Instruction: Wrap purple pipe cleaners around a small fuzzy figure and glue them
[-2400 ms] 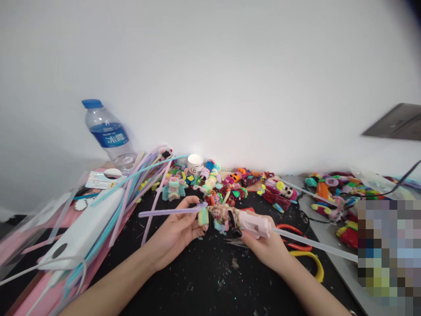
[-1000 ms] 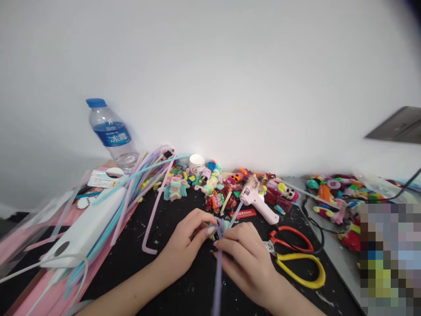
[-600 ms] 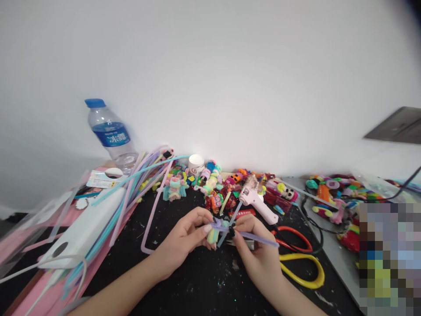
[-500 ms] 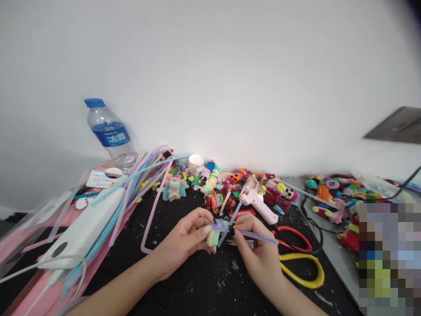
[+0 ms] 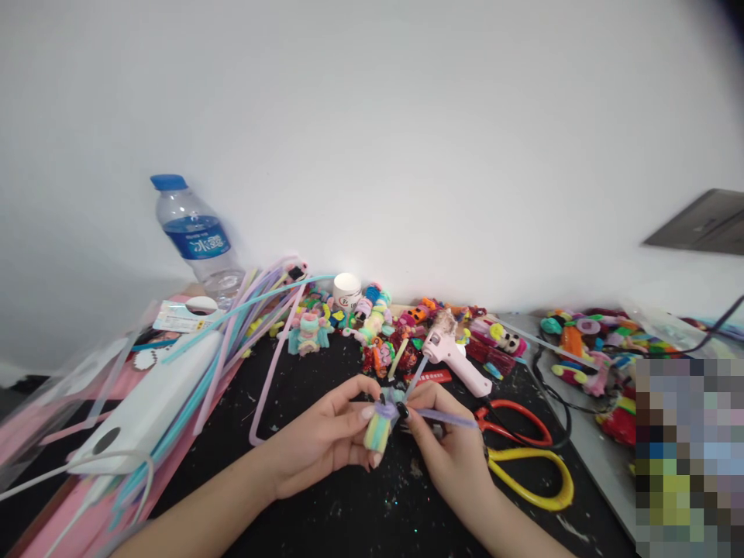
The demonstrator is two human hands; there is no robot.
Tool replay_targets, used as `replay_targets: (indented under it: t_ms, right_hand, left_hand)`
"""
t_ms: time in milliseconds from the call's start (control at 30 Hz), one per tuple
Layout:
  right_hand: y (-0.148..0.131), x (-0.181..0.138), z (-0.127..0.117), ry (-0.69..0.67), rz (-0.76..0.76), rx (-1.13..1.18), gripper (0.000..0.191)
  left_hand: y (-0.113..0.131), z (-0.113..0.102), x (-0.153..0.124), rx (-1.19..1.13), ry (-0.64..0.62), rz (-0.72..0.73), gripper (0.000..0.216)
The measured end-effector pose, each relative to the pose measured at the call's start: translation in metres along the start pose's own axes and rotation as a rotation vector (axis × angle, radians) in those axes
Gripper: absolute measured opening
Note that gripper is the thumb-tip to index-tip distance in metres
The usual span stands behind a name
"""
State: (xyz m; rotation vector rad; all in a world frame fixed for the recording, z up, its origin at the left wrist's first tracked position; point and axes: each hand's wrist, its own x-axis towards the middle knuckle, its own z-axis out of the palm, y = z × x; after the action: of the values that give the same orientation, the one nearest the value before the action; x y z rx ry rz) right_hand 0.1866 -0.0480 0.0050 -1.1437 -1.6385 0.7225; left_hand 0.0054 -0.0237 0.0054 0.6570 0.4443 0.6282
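Black tabletop (image 5: 349, 519), dusted with scraps and specks of glitter, lay beneath the work. Just above it, the left hand (image 5: 317, 438) pinched a small striped bundle (image 5: 378, 434) of yellow, green and blue fuzzy material between thumb and fingers. The right hand (image 5: 445, 446) gripped a purple stem (image 5: 447, 418) close to the bundle's upper end. By the look of it, the striped body was already formed and the purple partly wrapped across its top; a length of purple stuck out past the right hand's fingers, unwound, so the wrapping seemed unfinished. Just beside the right hand lay scissors (image 5: 517, 454) with red and yellow handles, and beyond them a pink glue gun (image 5: 459, 364). Farther back, a pastel figure (image 5: 310, 335) and other colourful figures (image 5: 377, 354), apparently complete, sat before a white wall (image 5: 407, 155).
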Motion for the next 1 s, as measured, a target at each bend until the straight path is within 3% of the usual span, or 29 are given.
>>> replay_targets:
  t_ms: [167, 400, 700, 1000]
  right_hand:
    - [-0.0008, -0.0020, 0.0028, -0.022, 0.021, 0.010, 0.016]
    - [-0.0051, -0.0017, -0.0009, -0.052, 0.072, -0.053, 0.020]
    - [-0.0024, -0.0005, -0.0024, -0.076, 0.045, -0.103, 0.015]
    - [-0.0041, 0.0011, -0.0030, -0.069, 0.032, -0.120, 0.018]
  left_hand:
    - [-0.0011, -0.0016, -0.0009, -0.036, -0.033, -0.033, 0.008]
    - [0.0010, -0.0021, -0.0009, -0.066, 0.037, -0.026, 0.013]
    - [0.0024, 0.0062, 0.0022, 0.141, 0.113, 0.064, 0.022]
    - [0.0000, 0.0042, 0.0024, 0.162, 0.113, 0.072, 0.020]
